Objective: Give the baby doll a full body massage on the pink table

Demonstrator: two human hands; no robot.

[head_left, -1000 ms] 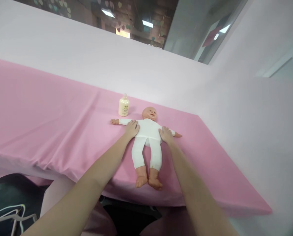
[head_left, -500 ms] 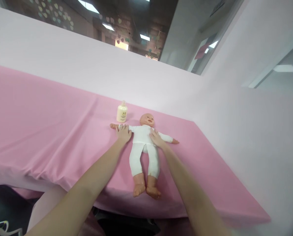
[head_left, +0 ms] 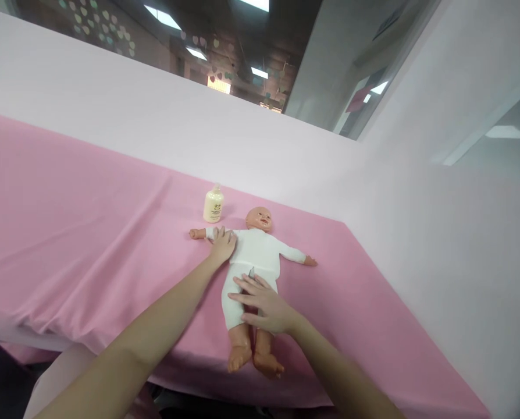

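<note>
A baby doll (head_left: 256,251) in a white one-piece suit lies on its back on the pink cloth-covered table (head_left: 89,233), arms spread, bare feet at the near edge. My left hand (head_left: 223,244) lies flat and open on the doll's upper arm and shoulder at the left. My right hand (head_left: 262,305) rests across the doll's thighs with the fingers stretched out flat, holding nothing. A small cream lotion bottle (head_left: 213,205) stands upright just beyond the doll's left-side arm.
A pale pink wall (head_left: 225,139) runs along the back of the table and turns down the right side. Above it are dark glass panes with ceiling lights. The table's near edge (head_left: 190,378) is just below the doll's feet.
My right hand has left the doll's shoulder and come down onto its thighs. My left hand stays on the doll's other arm. The view has shifted a little.
</note>
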